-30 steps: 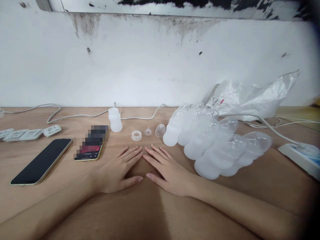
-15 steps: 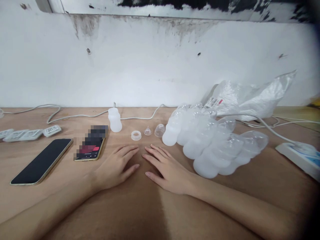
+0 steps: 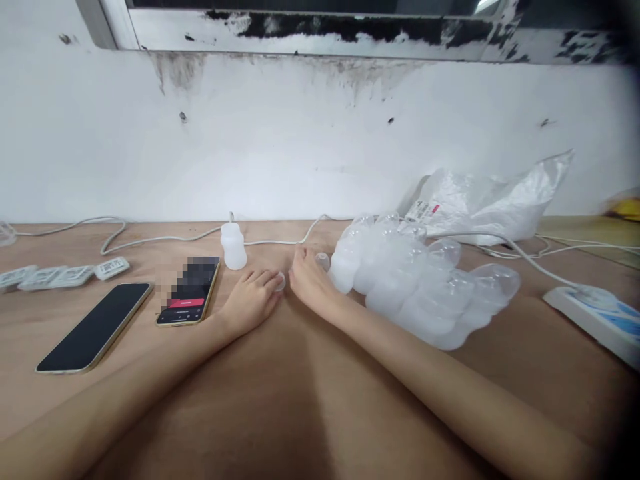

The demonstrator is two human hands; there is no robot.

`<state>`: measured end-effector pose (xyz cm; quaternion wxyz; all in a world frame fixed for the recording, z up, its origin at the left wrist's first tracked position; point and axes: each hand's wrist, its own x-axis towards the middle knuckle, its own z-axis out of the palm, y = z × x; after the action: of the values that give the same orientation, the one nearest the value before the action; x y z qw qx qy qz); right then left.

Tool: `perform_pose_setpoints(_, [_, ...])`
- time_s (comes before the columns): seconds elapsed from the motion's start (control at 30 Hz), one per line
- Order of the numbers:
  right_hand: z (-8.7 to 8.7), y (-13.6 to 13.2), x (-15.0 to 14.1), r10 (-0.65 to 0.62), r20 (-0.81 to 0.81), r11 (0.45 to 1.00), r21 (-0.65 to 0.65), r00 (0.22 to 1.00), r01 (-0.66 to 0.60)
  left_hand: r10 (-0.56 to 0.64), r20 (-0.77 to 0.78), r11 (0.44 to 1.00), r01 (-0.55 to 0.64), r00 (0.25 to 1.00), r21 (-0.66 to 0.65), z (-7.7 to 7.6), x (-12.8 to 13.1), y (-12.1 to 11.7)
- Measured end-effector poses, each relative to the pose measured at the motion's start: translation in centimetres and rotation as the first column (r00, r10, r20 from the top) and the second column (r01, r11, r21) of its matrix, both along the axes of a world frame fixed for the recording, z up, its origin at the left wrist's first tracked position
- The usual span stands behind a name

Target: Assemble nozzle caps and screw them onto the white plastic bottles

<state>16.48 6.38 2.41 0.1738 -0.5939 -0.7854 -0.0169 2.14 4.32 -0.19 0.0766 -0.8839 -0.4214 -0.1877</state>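
Observation:
My left hand (image 3: 250, 301) lies on the wooden table (image 3: 300, 400) with its fingers curled round a small white ring (image 3: 281, 281), which peeks out at the fingertips. My right hand (image 3: 310, 283) is beside it, fingers pressed together and pointing down where a tiny clear teat stood; the teat is hidden. A clear dome cap (image 3: 324, 260) shows just right of those fingers. A small white bottle (image 3: 233, 247) stands upright behind my left hand. A wrapped pack of several translucent bottles (image 3: 415, 280) lies to the right of my right forearm.
Two phones lie at the left: a dark one (image 3: 95, 327) and one with a lit screen (image 3: 189, 293). Small white packets (image 3: 60, 275) and white cables (image 3: 150, 237) run along the back. A crumpled plastic bag (image 3: 490, 200) and a power strip (image 3: 595, 310) are at the right.
Both hands have left their flat resting place and moved forward to the small parts. The left fingers have curled onto the white ring; the right fingers have closed over the teat's spot.

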Motion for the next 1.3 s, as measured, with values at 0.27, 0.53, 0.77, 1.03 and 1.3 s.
perform_pose_setpoints(0.27, [-0.3, 0.9, -0.6, 0.028, 0.078, 0.999, 0.034, 0.997, -0.03, 0.03, 0.086, 1.0, -0.03, 0.996, -0.008, -0.6, -1.2, -0.9])
perform_pose_setpoints(0.53, [-0.1, -2.9, 0.3, 0.133, 0.05, 0.984, 0.112, 0.99, -0.138, 0.013, 0.14, 0.998, -0.004, 0.99, -0.062, -0.4, -1.3, -1.1])
perform_pose_setpoints(0.77, [-2.2, -6.0, 2.6, 0.355, -0.135, 0.934, 0.089, 0.925, -0.346, -0.007, 0.138, 0.993, 0.023, 0.99, -0.117, -0.1, -0.9, -1.7])
perform_pose_setpoints(1.03, [-2.8, -5.6, 3.0, 0.416, -0.362, 0.902, 0.05, 0.834, -0.429, -0.049, 0.185, 0.988, 0.074, 0.981, -0.132, 0.0, -1.1, -1.8])
perform_pose_setpoints(1.3, [-2.8, -6.1, 3.3, 0.427, -0.5, 0.897, 0.131, 0.754, -0.421, -0.088, 0.439, 0.981, 0.154, 0.894, -0.117, 0.2, -1.6, -2.0])
